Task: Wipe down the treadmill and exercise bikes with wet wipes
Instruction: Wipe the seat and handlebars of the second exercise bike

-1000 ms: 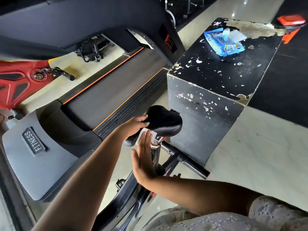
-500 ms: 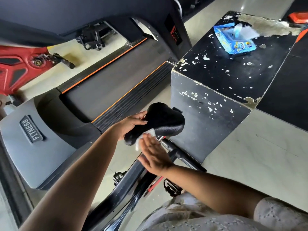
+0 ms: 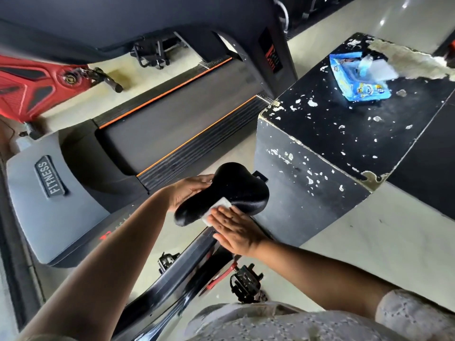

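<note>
The black saddle (image 3: pixel 234 190) of an exercise bike sits in the middle of the view, above the bike's black frame (image 3: pixel 177 274). My left hand (image 3: pixel 187 190) holds the saddle's left side, fingers lying along it. With straight fingers, my right hand (image 3: pixel 234 230) presses a white wet wipe (image 3: pixel 219 209) against the saddle's near right edge. A blue pack of wet wipes (image 3: pixel 359 77), one wipe sticking out, lies on top of the black box at the upper right. The treadmill (image 3: pixel 160 134) with orange stripes stretches to the left.
A black box (image 3: pixel 344 134) with chipped paint stands close to the right of the saddle. A red exercise bike (image 3: pixel 32 87) is at the far left beyond the treadmill. A bike pedal (image 3: pixel 246 281) hangs below my right wrist. Pale tiled floor (image 3: pixel 357 247) lies to the right.
My right hand turned from edge-on under the saddle's nose to palm down on the wipe at the saddle's right edge. The view shifted a little; the left hand kept its hold.
</note>
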Demonstrator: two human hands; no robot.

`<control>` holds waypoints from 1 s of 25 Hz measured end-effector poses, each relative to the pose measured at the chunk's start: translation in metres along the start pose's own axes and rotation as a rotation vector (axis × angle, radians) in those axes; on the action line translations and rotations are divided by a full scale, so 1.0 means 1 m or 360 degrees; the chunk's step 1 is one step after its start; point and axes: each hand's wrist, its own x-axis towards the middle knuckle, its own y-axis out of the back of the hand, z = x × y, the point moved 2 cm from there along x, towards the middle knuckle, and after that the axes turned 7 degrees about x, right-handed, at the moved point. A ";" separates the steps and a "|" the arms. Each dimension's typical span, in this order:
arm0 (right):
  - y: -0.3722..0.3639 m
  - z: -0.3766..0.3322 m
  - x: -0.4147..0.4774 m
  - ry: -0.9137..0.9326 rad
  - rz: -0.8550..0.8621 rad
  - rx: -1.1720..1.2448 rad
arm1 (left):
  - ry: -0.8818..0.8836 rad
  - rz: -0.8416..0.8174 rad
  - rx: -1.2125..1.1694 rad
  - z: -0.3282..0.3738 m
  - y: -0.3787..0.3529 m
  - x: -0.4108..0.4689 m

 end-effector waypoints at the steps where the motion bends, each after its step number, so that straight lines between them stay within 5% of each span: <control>1: 0.006 0.009 -0.010 -0.0022 -0.0039 -0.0050 | -0.0029 0.0074 0.0018 0.000 0.003 0.000; 4: 0.011 0.008 -0.003 -0.0018 -0.0064 -0.0031 | -0.0150 0.0292 0.0223 0.005 0.003 0.005; 12: 0.022 0.002 0.017 0.0208 -0.0125 -0.0136 | -0.0339 0.0227 0.0647 0.005 0.000 0.045; 25: 0.032 -0.018 0.038 0.0307 -0.0265 -0.0418 | -0.0607 0.0203 0.0474 -0.009 0.000 0.082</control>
